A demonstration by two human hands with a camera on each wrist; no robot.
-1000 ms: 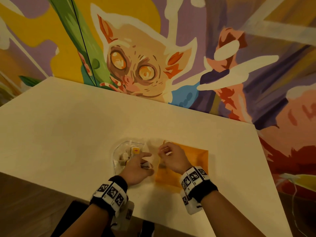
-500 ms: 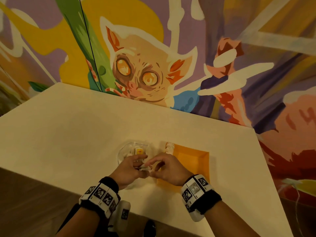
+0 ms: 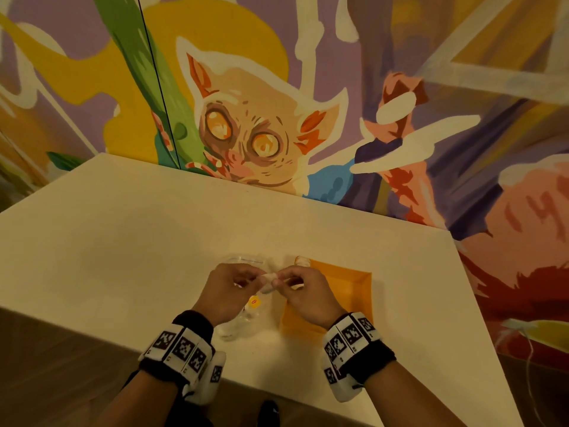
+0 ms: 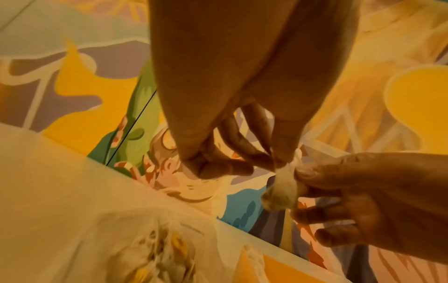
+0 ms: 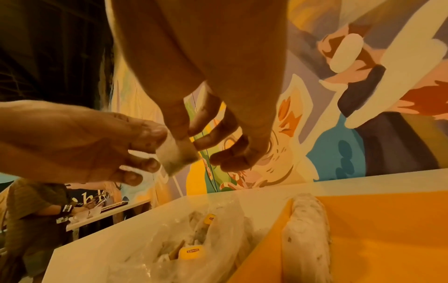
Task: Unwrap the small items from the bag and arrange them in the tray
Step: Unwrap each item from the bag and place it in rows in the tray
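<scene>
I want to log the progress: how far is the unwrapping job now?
Early stage. One pale unwrapped item already lies in the orange tray. Both hands, left hand and right hand, pinch a small white item above the table. The clear bag holds several more, yellow tags visible.

Left hand [image 3: 229,288] and right hand [image 3: 303,292] met above the bench [image 3: 123,241], both pinching one small white packet [image 3: 268,280]. Clear bag [image 3: 243,318] lay under them, with the orange tray [image 3: 348,288] just beside it, right.
</scene>
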